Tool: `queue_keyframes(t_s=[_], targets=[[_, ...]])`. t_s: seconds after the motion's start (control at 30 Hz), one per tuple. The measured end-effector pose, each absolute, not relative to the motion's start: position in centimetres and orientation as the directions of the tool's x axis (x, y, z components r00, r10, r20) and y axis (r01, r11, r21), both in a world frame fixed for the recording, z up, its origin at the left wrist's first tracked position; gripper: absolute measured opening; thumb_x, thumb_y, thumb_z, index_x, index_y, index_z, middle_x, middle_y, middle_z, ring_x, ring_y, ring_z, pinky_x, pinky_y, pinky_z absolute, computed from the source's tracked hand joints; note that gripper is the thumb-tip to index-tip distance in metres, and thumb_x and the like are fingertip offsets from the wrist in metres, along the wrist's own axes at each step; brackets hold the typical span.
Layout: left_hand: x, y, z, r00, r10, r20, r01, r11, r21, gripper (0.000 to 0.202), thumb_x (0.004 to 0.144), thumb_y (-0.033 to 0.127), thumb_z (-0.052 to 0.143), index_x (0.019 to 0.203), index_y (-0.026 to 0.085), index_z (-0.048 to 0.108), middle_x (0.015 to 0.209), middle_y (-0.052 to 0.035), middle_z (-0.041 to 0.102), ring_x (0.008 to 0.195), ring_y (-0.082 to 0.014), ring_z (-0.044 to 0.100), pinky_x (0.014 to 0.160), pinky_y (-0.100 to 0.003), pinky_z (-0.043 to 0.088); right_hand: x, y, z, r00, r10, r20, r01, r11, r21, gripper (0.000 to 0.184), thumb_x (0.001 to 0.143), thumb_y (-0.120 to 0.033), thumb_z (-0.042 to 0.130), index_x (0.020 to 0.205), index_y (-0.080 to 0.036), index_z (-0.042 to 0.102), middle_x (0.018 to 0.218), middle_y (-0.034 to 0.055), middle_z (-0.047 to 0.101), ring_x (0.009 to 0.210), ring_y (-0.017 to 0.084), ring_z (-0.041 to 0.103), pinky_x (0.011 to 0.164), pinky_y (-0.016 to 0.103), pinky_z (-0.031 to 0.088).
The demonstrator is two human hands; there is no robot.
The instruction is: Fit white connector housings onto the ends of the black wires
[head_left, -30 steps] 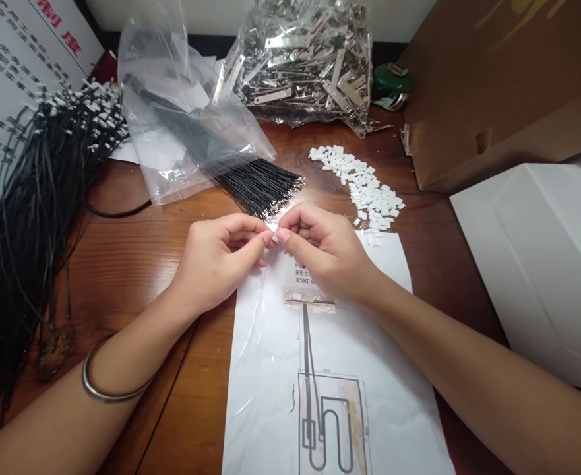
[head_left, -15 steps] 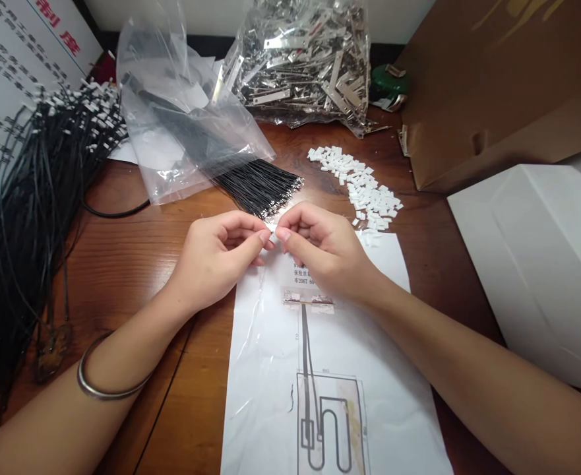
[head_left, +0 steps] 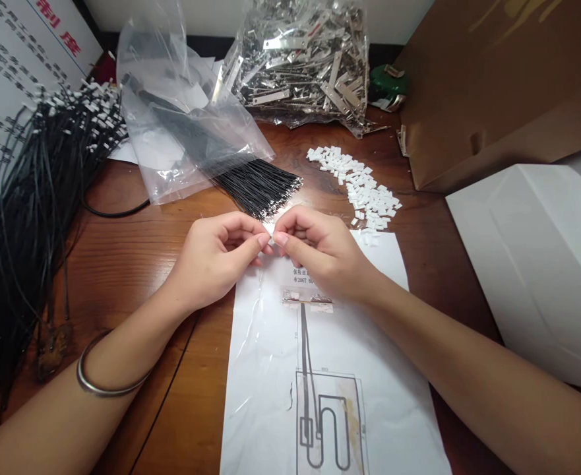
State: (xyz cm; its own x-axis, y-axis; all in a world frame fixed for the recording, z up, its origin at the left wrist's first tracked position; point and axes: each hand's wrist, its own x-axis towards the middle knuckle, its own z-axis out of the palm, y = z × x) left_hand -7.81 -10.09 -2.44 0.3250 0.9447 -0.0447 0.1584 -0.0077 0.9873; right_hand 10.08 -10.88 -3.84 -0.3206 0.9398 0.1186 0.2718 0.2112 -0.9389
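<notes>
My left hand (head_left: 221,260) and my right hand (head_left: 320,247) meet fingertip to fingertip over the top of a printed sheet (head_left: 265,369). Thumb and forefinger are pinched together on each. A tiny pale bit shows where the tips meet, too small to name. Just beyond the fingers lie the metal-tipped ends of a bundle of black wires (head_left: 258,185), partly inside a clear plastic bag (head_left: 161,188). To the right of the wire ends is a pile of small white connector housings (head_left: 369,191).
Many black wires with white ends (head_left: 43,171) hang in a heap at the left. A clear bag of metal clips (head_left: 300,72) stands at the back, beside a green tape measure (head_left: 388,84). A brown carton (head_left: 498,86) and a white box (head_left: 527,264) take up the right.
My right fingertips have shifted slightly left and down, closer against the left ones. Otherwise the scene looks the same.
</notes>
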Motion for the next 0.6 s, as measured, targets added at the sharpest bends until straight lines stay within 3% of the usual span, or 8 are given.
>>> queue_keyframes(t_s=[0.23,0.6], targets=[[-7.82,-10.13,-2.59,0.318,0.948,-0.016,0.242,-0.065,0.968,0.01,0.08,0.022,0.069,0.075,0.014,0.067,0.069,-0.0024,0.071,0.056,-0.0114,0.067,0.054,-0.02,0.054,9.83,-10.88,-3.61,-0.308,0.945,0.114,0.351,0.224,-0.909,0.012,0.089,-0.022,0.053,0.077,-0.018,0.054,0.067,-0.0011,0.056,0.057,0.01,0.044,0.055,0.027,0.034],[-7.48,-10.03,-2.06,0.266,0.963,-0.039,0.137,0.002,0.991,0.009,0.077,0.021,0.071,0.076,0.013,0.067,0.07,-0.0031,0.072,0.052,-0.0098,0.064,0.05,-0.019,0.053,9.86,-10.89,-4.12,-0.226,0.968,0.107,0.181,0.15,-0.972,0.011,0.089,-0.025,0.057,0.08,-0.018,0.057,0.067,-0.0025,0.052,0.059,0.01,0.045,0.055,0.026,0.035]])
